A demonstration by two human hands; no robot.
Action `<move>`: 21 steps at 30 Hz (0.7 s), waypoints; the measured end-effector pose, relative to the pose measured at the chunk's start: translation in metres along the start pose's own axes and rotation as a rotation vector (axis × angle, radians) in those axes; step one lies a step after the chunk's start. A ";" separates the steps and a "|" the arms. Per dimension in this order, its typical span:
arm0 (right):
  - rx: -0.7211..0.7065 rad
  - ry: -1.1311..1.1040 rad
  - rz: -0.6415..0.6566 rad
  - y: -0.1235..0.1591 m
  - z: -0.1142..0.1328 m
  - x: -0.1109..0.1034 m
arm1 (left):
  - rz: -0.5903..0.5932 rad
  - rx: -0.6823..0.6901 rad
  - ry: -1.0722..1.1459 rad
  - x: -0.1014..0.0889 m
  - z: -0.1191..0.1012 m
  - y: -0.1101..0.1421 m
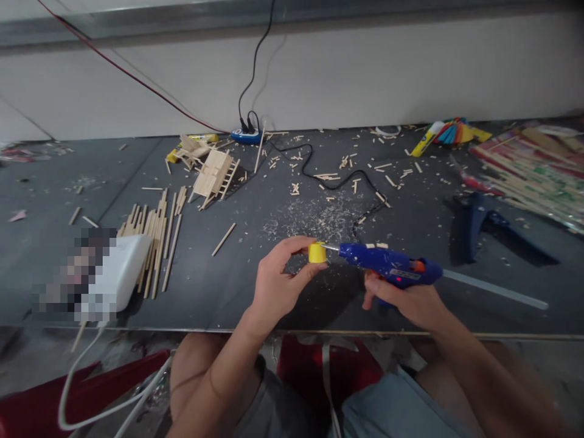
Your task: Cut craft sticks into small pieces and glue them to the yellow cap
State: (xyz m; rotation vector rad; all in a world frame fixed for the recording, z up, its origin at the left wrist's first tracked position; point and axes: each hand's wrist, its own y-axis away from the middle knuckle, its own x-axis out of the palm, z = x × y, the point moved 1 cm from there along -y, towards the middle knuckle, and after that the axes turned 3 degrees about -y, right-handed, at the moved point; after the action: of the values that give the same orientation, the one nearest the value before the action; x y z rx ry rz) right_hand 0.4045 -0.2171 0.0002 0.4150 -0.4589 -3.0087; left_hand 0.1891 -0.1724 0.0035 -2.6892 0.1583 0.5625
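Note:
Between thumb and fingers, my left hand (283, 280) pinches a small yellow cap (317, 253) above the dark table. My right hand (401, 298) is wrapped round the handle of a blue hot glue gun (378, 258), which points left. Its metal nozzle touches or nearly touches the cap's upper right edge; I cannot tell which. A long translucent glue stick (497, 289) juts from the gun's rear, and a small red light glows on its side.
Thin wooden sticks (157, 243) lie left beside a white device (123, 267). Small wooden stick models (212, 173) stand behind them. A black cord (310, 170) winds from a blue power strip (246, 135). A navy tool (479, 225) and stick packs (538, 170) lie right.

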 end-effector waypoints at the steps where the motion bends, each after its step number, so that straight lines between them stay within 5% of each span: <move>1: 0.000 -0.001 -0.001 0.000 0.000 0.000 | 0.000 -0.001 -0.001 0.000 0.000 0.000; 21: -0.038 0.090 -0.003 -0.001 0.000 -0.001 | -0.011 0.018 -0.018 -0.001 -0.001 -0.001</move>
State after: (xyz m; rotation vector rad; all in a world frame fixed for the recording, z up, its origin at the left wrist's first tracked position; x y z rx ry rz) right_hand 0.4048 -0.2160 0.0004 0.5451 -0.3941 -2.9808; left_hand 0.1887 -0.1719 0.0045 -2.6653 0.1429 0.5796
